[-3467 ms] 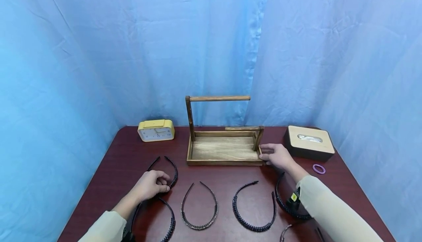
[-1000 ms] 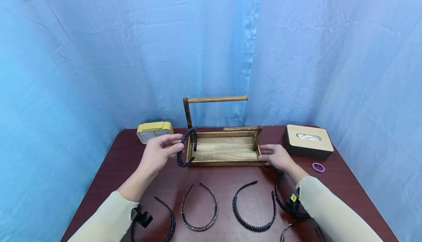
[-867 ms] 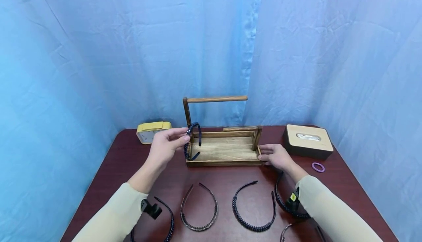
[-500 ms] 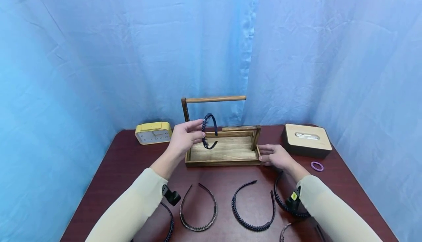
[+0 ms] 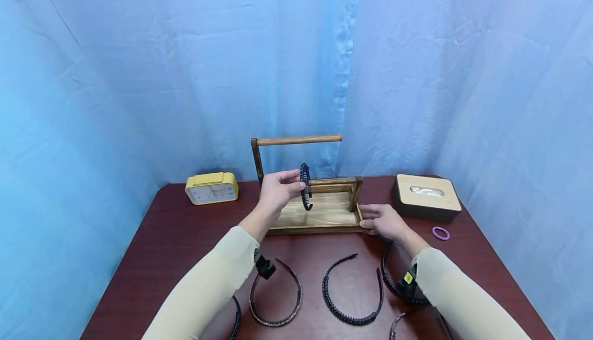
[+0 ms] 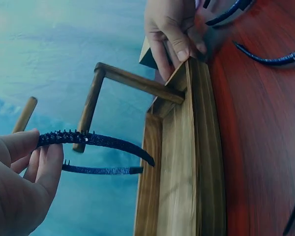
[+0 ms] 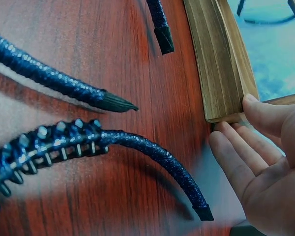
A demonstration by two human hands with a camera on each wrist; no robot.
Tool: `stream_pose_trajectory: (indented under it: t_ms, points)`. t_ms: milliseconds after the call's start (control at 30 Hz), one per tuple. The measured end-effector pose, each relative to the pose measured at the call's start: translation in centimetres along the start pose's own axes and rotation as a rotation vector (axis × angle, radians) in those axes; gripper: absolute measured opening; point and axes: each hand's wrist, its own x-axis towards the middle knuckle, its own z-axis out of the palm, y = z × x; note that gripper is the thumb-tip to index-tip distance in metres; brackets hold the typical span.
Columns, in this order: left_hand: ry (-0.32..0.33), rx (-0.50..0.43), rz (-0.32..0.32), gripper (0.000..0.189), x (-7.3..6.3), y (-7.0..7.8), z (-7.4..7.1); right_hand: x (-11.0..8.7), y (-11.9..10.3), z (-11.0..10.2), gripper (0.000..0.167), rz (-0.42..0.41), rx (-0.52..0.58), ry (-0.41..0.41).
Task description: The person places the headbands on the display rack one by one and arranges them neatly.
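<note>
My left hand (image 5: 278, 193) pinches a dark navy headband (image 6: 108, 141) between thumb and fingers. It holds the headband, which has small comb teeth, above a wooden rack (image 5: 319, 215). That rack is a shallow tray with a tall arm at the left and a lower arm at the right. In the left wrist view the headband's ends point toward the tray, near its back wall. At the tray's right end, my right hand (image 5: 382, 221) grips the corner, thumb on the rim (image 7: 247, 93) and fingers outside below it.
On the table lie a brown glittery headband (image 5: 276, 323), a navy headband (image 5: 354, 321) and several others, partly under my sleeves. A yellow clock (image 5: 212, 192) stands back left, a tissue box (image 5: 428, 207) back right, with a purple ring (image 5: 441, 238) before it.
My left hand has picked up the headband from the left side of the table, carried it right over the rack and turned it nearly edge-on. The right hand has stayed at the tray's end.
</note>
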Motion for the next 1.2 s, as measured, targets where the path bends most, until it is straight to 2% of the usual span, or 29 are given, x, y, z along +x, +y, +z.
stream_pose_trajectory:
  t_ms: [233, 400, 567, 767, 967, 1200]
  points:
    - [-0.009, -0.1, -0.007, 0.045, 0.7, -0.4, 3.3, 0.2, 0.3, 0.0, 0.059, -0.005, 0.009, -0.006]
    - [0.01, -0.148, 0.002, 0.04, 1.0, -1.1, 5.9, 0.2, 0.1, 0.3, 0.058, -0.001, -0.003, -0.002]
    - [0.019, -0.145, 0.012, 0.038, 1.3, -1.5, 8.2, 0.0, -0.2, 0.4, 0.059, -0.005, -0.001, -0.012]
    - [0.043, -0.099, 0.008, 0.033, 1.5, -2.0, 10.6, -0.2, -0.3, 0.5, 0.059, 0.002, -0.005, -0.007]
    - [0.095, -0.067, 0.024, 0.026, 1.4, -2.6, 11.9, 0.3, -0.1, 0.7, 0.06, -0.002, 0.01, -0.011]
    - [0.136, 0.025, 0.026, 0.023, 0.9, -3.5, 12.0, 0.5, 0.0, 1.0, 0.06, -0.007, 0.0, -0.013]
